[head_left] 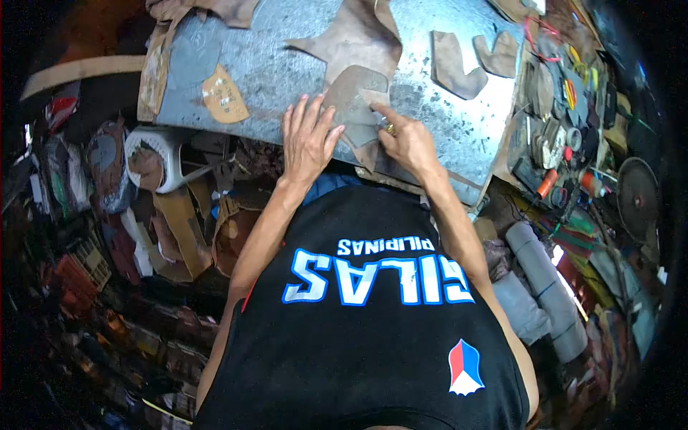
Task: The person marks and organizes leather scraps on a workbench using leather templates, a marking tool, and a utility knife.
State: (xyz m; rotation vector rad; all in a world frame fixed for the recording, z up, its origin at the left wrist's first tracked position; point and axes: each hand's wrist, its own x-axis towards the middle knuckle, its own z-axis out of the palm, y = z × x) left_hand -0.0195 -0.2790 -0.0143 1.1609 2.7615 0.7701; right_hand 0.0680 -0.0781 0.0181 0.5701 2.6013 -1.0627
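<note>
A brown leather piece with pointed ends lies on the metal-topped table. On top of it sits a flat grey-brown pattern piece with a curved upper edge. My left hand lies flat, fingers stretched out, its fingertips at the left edge of the pattern. At the pattern's right edge, my right hand is closed in a pinch with the index finger pointing along the edge. Something small with a yellowish glint shows between its fingers, too hidden to name. A narrow leather tip reaches toward the table's near edge.
Two cut leather pieces lie to the right on the table. A tan pattern with handwriting lies left. Tools and rolls crowd a side surface at right. A white stool stands below left.
</note>
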